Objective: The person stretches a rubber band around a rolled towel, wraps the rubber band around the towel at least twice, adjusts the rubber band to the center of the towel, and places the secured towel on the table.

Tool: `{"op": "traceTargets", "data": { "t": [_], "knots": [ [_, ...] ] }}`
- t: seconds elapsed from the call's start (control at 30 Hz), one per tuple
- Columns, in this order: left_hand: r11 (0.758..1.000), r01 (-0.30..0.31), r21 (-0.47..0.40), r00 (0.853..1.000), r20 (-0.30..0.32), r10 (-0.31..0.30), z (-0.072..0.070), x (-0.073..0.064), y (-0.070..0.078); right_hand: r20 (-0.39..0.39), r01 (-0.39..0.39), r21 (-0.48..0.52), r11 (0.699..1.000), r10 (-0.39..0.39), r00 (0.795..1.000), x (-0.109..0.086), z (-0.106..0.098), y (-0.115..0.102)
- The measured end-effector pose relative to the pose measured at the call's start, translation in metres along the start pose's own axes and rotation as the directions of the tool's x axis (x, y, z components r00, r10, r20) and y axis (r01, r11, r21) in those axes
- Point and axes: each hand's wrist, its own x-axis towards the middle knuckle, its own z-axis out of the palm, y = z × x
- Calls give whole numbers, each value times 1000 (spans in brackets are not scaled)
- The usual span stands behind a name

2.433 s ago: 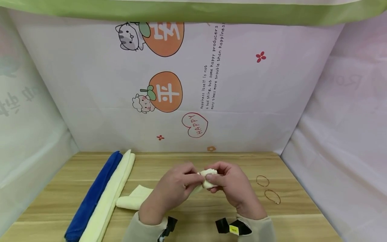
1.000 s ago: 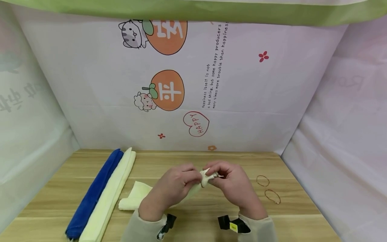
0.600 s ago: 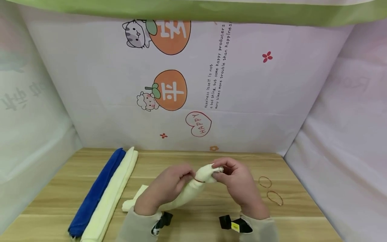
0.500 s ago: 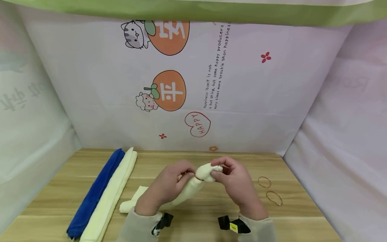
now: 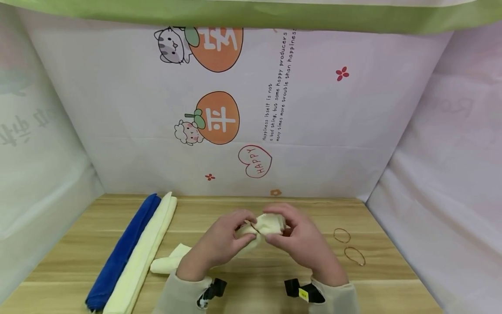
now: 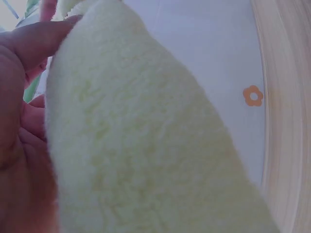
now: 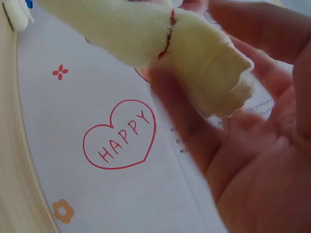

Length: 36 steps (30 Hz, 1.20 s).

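A pale yellow rolled towel (image 5: 270, 223) is held up off the table between both hands, its other end trailing down to the left. A thin red elastic band (image 7: 170, 34) cinches it a short way from the raised end. My left hand (image 5: 225, 239) pinches the towel right at the band, thumb and index finger on either side. Around the short gathered end past the band curl the fingers and thumb of my right hand (image 5: 303, 235). In the left wrist view, the fluffy towel body (image 6: 131, 131) fills the middle and hides part of the left hand.
On the left lie a long blue folded towel (image 5: 123, 253) and a cream one (image 5: 143, 253), side by side. Two thin elastic bands (image 5: 342, 235) lie on the wooden table (image 5: 384, 292) to the right. White printed cloth walls (image 5: 313, 165) enclose the back and sides.
The left hand has drawn at the band and then come back onto the towel beside it. The right fingers have spread around the gathered end, which now looks fuller.
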Motion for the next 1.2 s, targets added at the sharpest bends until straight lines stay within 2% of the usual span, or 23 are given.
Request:
{"op": "traceTargets", "data": {
  "t": [0.07, 0.13, 0.23, 0.3, 0.4, 0.47, 0.53, 0.6, 0.7, 0.83, 0.93, 1.03, 1.2],
  "knots": [
    [1000, -3, -20, 1000, 3, 3, 0, 0, -1, -25, 12, -43, 999, -13, 1000, 0, -1, 0],
    [999, -21, -39, 1000, -5, 20, 0, 0, -2, -70, -24, -43, 999, 21, 997, 0, -1, 1],
    [994, -100, -42, 994, -40, 98, 1, 1, -2, -116, -75, 0, 997, 75, 990, 0, -1, 1],
    [985, -172, -15, 982, -77, 170, 2, 2, -2, -114, -85, 23, 996, 87, 990, 0, 0, 0],
    [959, -275, 67, 952, -119, 281, 3, 3, -1, -108, -107, 49, 993, 112, 988, 0, 2, -1],
    [942, -313, 123, 936, -130, 328, 4, 4, -1, -109, -137, 106, 985, 149, 983, 1, 5, -3],
    [928, -330, 171, 927, -127, 353, 5, 5, 1, -123, -175, 167, 970, 196, 973, 1, 7, -5],
    [922, -325, 211, 928, -116, 354, 7, 5, 2, -141, -207, 222, 953, 241, 960, 2, 10, -6],
    [923, -309, 229, 938, -87, 336, 7, 5, 3, -166, -246, 277, 929, 299, 940, 4, 12, -6],
    [948, -274, 163, 960, -15, 280, 1, 3, 1, -236, -246, 351, 903, 340, 911, 7, 11, -3],
    [962, -238, 134, 971, 15, 238, -3, 1, -1, -294, -222, 400, 889, 354, 888, 9, 9, -1],
    [965, -189, 184, 982, 14, 189, -4, 0, 1, -309, -214, 419, 882, 361, 880, 9, 8, 0],
    [969, -112, 221, 993, 4, 114, 4, 2, 10, -282, -225, 408, 885, 356, 891, 9, 8, 0]
  ]
}}
